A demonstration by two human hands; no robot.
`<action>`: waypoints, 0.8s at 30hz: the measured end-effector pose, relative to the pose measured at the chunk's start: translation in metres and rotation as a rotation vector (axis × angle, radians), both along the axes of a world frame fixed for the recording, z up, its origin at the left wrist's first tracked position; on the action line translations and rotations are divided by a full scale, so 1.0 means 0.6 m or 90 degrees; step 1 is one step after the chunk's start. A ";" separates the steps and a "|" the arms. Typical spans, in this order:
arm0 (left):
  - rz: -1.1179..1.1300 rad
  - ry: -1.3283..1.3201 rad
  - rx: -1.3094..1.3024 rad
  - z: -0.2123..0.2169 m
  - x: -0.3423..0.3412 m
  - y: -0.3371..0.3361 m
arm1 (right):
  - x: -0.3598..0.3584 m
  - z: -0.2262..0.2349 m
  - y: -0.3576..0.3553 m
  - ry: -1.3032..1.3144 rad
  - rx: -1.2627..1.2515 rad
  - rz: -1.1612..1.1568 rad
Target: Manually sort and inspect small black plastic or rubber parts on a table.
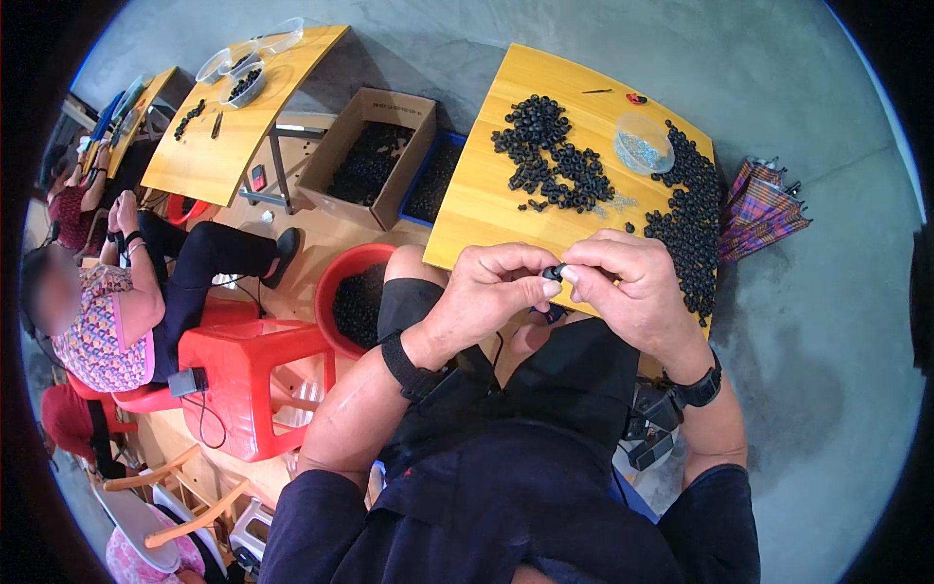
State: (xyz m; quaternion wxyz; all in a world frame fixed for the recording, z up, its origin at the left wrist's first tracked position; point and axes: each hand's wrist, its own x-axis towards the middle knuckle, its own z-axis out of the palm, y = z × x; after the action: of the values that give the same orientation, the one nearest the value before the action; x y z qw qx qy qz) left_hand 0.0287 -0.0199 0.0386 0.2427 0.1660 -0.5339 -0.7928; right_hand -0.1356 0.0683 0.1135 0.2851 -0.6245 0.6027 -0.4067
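Over a yellow wooden table (486, 195), left hand (491, 292) and right hand (628, 287) pinch a small black ring (554, 273) between closed fingertips; its orientation is too small to tell.

- You wear a dark navy top, sleeves pushed above the elbows.
- Black straps (407, 362) circle both wrists, just behind your grip.
- Black shorts.
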 end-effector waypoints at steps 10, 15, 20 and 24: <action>0.006 -0.053 -0.014 0.006 0.002 0.008 | 0.003 -0.001 0.005 -0.039 0.032 0.010; -0.018 -0.048 -0.024 0.007 0.003 0.008 | -0.007 0.003 0.006 -0.174 0.209 0.001; -0.032 -0.076 -0.042 0.007 0.004 0.008 | -0.020 -0.013 -0.002 -0.264 0.253 0.036; -0.030 -0.098 -0.032 0.007 0.004 0.012 | -0.027 -0.018 -0.007 -0.322 0.309 0.049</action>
State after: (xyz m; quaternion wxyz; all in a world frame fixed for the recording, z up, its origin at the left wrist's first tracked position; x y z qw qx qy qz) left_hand 0.0311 -0.0128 0.0428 0.1863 0.2080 -0.5747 -0.7692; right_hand -0.1520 0.0643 0.1026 0.5806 -0.4404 0.5683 -0.3821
